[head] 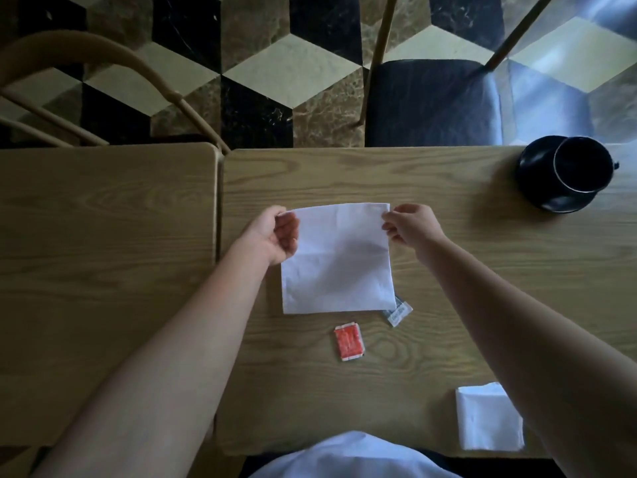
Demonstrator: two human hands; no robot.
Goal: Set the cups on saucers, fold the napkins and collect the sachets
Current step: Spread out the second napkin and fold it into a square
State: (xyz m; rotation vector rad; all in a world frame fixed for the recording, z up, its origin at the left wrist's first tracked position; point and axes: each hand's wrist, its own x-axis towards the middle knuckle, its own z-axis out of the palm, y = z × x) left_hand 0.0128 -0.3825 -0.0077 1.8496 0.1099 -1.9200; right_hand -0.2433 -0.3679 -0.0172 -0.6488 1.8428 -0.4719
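Observation:
A white napkin [339, 260] lies open in the middle of the wooden table [448, 270]. My left hand [272, 234] pinches its far left corner and my right hand [410, 225] pinches its far right corner, with the far edge lifted slightly. A red sachet [349, 343] lies just near of the napkin. A white sachet [399, 312] pokes out from under the napkin's near right corner. A folded white napkin [486, 420] sits at the near right, partly behind my right forearm. A black cup [582, 167] stands on a black saucer [537, 188] at the far right.
A second wooden table [103, 270] butts against the left side with a narrow gap. Beyond the far edge stand a chair with a dark cushion [431, 101] and a curved wooden chair back [103, 60] over a patterned tiled floor.

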